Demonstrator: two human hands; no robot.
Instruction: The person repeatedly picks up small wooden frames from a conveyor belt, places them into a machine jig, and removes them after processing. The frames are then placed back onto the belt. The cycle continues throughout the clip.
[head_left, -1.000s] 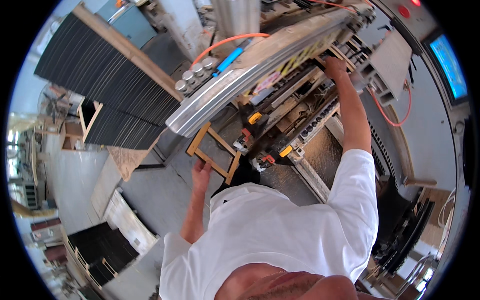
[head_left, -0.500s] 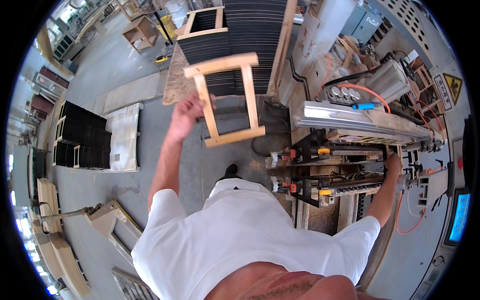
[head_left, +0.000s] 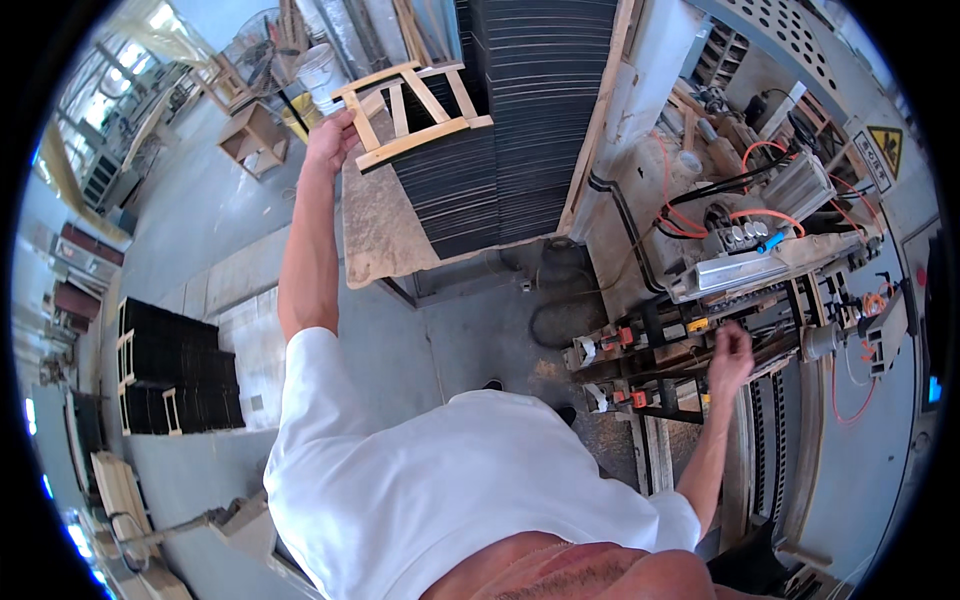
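Note:
My left hand (head_left: 332,137) is stretched far out and grips a small pale wooden frame (head_left: 412,112) by its left rail. The frame hangs over a worn board (head_left: 380,230) that carries a long stack of black slats (head_left: 510,120). My right hand (head_left: 731,357) is low at the right, fingers loosely apart, holding nothing. It hovers just in front of a metal machine (head_left: 740,270) with orange hoses and red-and-yellow clamps.
More stacks of black slats (head_left: 175,365) stand on the grey floor at the left, with wooden frames (head_left: 120,490) piled lower left. A small wooden crate (head_left: 255,135) and a white bucket (head_left: 322,72) sit beyond the board.
My left arm has swung the wooden frame away from the machine to over the slat stack. My right hand has let go of the machine and dropped back.

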